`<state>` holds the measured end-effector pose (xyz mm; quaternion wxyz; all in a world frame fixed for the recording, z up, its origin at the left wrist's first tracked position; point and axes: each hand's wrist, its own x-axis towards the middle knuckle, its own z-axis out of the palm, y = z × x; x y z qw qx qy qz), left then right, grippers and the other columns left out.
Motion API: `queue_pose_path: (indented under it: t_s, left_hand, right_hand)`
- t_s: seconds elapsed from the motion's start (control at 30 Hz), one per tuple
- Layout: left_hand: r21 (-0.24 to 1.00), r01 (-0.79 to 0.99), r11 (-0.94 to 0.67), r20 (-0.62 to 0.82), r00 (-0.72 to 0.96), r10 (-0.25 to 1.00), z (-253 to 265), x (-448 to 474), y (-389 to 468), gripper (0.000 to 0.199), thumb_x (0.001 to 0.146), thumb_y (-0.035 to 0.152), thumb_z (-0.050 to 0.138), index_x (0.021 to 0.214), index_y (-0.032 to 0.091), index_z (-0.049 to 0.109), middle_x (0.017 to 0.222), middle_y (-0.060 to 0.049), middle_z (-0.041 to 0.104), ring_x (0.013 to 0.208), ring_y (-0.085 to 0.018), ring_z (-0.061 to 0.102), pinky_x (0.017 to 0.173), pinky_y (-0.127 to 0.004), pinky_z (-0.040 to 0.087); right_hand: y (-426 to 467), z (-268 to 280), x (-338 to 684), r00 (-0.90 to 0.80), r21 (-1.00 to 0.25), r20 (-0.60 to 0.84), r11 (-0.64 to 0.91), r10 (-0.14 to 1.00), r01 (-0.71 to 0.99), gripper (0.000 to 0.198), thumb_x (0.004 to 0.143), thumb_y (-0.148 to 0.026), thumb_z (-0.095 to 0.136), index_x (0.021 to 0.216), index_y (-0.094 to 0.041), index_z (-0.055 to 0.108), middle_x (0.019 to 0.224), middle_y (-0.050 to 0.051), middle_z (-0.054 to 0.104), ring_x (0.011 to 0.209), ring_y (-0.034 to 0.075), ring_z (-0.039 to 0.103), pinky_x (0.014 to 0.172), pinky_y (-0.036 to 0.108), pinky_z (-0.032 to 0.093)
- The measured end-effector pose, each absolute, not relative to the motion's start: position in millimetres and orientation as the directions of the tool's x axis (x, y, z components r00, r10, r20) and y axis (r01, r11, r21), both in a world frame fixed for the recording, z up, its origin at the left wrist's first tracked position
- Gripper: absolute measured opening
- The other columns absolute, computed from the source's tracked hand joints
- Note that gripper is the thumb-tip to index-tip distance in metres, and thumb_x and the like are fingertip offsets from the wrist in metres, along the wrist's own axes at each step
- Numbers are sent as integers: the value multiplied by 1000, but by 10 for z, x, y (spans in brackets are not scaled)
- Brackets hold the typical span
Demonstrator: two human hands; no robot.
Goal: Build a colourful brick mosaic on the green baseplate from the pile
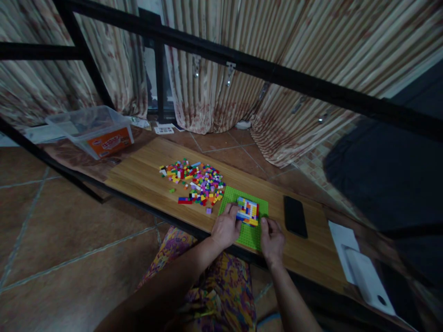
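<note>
A green studded baseplate (251,240) lies on the wooden board, and a low build of multicoloured toy bricks (248,211) rests on it. My left hand (226,227) is closed at the build's left side, with fingers and thumb against its bricks. To the right of the build, my right hand (273,237) is at the baseplate's right edge, its fingers curled and thumb close to them. Whatever it pinches, if anything, is too small to tell. A spread pile of loose toy bricks (199,180) lies left of the baseplate.
A black phone (295,216) lies right of the baseplate on the wooden board (145,170). A clear plastic bin (93,129) with an orange label stands at the far left. At the right end lies a white object (368,281). A black metal bar (242,60) crosses beyond the board, before striped curtains.
</note>
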<state>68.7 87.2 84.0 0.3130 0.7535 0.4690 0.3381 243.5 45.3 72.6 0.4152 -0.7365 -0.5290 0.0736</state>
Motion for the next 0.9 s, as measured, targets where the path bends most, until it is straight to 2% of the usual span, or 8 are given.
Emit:
queue_pose_path:
  t_s: [0.23, 0.6, 0.9]
  left_hand:
    - [755, 539, -373, 190, 364, 912, 838, 691, 867, 43, 83, 17, 52, 124, 23, 41, 121, -7, 51, 103, -21, 58, 92, -37, 50]
    - [758, 526, -386, 202, 373, 905, 857, 676, 862, 37, 87, 27, 52, 123, 21, 42, 118, -8, 52, 102, -22, 59, 92, -38, 50]
    - [738, 547, -396, 207, 376, 903, 853, 672, 860, 38, 88, 25, 49, 125, 22, 41, 119, -8, 51, 100, -22, 59, 89, -38, 51]
  right_hand:
    - [482, 681, 2428, 455, -723, 287, -121, 843, 680, 49, 77, -62, 59, 89, -16, 70, 91, 9, 63, 77, 20, 60, 73, 33, 47]
    - [448, 672, 2460, 410, -769, 298, -38, 862, 638, 41, 82, -56, 56, 83, -17, 68, 83, 7, 65, 78, 20, 60, 73, 32, 46]
    - [420, 635, 2486, 369, -804, 295, 20, 881, 594, 33, 80, -48, 57, 88, -18, 69, 91, 7, 66, 87, 22, 61, 80, 35, 47]
